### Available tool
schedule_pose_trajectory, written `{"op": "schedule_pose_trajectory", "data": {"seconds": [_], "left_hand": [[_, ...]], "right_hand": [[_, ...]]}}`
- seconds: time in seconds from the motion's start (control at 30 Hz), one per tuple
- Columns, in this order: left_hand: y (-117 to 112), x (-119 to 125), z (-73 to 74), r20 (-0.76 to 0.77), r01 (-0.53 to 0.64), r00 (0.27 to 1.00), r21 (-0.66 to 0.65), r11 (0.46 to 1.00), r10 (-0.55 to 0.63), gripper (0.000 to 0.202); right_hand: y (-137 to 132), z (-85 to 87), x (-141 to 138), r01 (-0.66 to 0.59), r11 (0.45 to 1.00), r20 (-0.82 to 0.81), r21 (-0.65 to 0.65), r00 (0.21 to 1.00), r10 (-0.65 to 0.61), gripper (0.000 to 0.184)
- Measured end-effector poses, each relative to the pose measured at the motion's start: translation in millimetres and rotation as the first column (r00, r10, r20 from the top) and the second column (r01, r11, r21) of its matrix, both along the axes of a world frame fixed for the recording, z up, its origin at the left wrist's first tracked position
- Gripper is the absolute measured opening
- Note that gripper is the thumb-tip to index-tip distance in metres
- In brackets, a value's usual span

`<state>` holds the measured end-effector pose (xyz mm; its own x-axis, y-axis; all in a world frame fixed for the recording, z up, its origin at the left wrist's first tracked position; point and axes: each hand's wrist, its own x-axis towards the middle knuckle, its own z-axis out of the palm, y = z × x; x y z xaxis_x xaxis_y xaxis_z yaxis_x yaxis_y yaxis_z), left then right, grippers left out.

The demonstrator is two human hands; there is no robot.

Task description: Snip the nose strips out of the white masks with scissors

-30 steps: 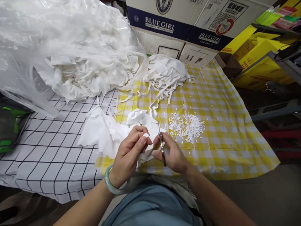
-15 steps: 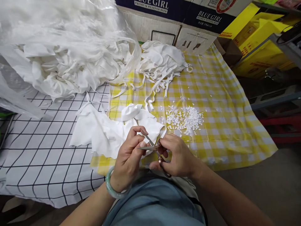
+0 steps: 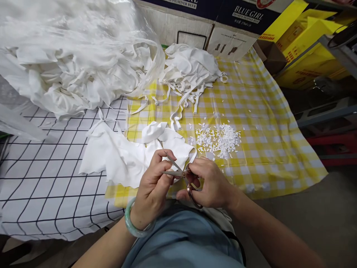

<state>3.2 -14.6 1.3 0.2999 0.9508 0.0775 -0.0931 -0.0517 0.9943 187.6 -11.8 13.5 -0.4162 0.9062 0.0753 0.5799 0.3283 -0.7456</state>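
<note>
My right hand [image 3: 212, 184] grips small scissors [image 3: 181, 175] with the blades parted and pointing left toward my left fingers. My left hand [image 3: 152, 188], with a green bangle [image 3: 131, 221] on the wrist, is pinched on the edge of a white cloth piece [image 3: 125, 156] that lies on the table in front of me. Just right of the hands sits a heap of tiny white cut bits [image 3: 220, 139] on the yellow checked cloth [image 3: 264, 123].
A large clear plastic bag of white cloth [image 3: 69, 56] fills the back left. A pile of white strips [image 3: 189, 74] lies behind. A black-grid white cover [image 3: 41, 186] spans the left. Cardboard boxes [image 3: 212, 22] stand at the back, yellow boxes [image 3: 306, 48] at right.
The scissors swung from upright with blades together to sideways with blades parted at my left fingers. The small white tag seen between my left fingertips no longer shows. The view dropped slightly.
</note>
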Motion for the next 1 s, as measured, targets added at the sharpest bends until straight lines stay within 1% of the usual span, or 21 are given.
{"op": "schedule_pose_trajectory", "data": {"seconds": [0.47, 0.63, 0.8, 0.9, 0.97, 1.0], "left_hand": [[-0.4, 1.3, -4.1, 0.018, -0.002, 1.000, 0.042, 0.999, 0.001, 0.025], [3.9, 10.1, -6.6, -0.003, 0.012, 1.000, 0.057, 0.998, -0.012, 0.024], [14.4, 28.4, -4.3, -0.054, 0.095, 0.994, 0.074, 0.993, -0.091, 0.025], [24.4, 45.5, -6.4, -0.096, 0.160, 0.983, 0.061, 0.985, -0.153, 0.027], [30.1, 57.6, -11.1, -0.097, 0.203, 0.975, 0.024, 0.979, -0.200, 0.028], [32.1, 62.9, -13.9, -0.090, 0.222, 0.971, 0.000, 0.975, -0.221, 0.029]], "right_hand": [[-2.6, -4.7, 2.7, 0.011, 1.000, 0.006, 0.020, 1.000, -0.012, 0.040], [-5.3, -9.5, 11.6, 0.050, 0.998, 0.019, 0.049, 0.998, -0.051, 0.039], [-12.1, -16.3, 33.2, 0.141, 0.989, 0.059, 0.048, 0.988, -0.144, 0.042], [-18.3, -21.9, 47.6, 0.225, 0.974, 0.088, -0.006, 0.971, -0.224, 0.045], [-22.2, -27.1, 55.2, 0.286, 0.953, 0.079, -0.101, 0.957, -0.279, 0.048], [-23.8, -30.0, 58.5, 0.320, 0.932, 0.063, -0.172, 0.948, -0.313, 0.048]]}}
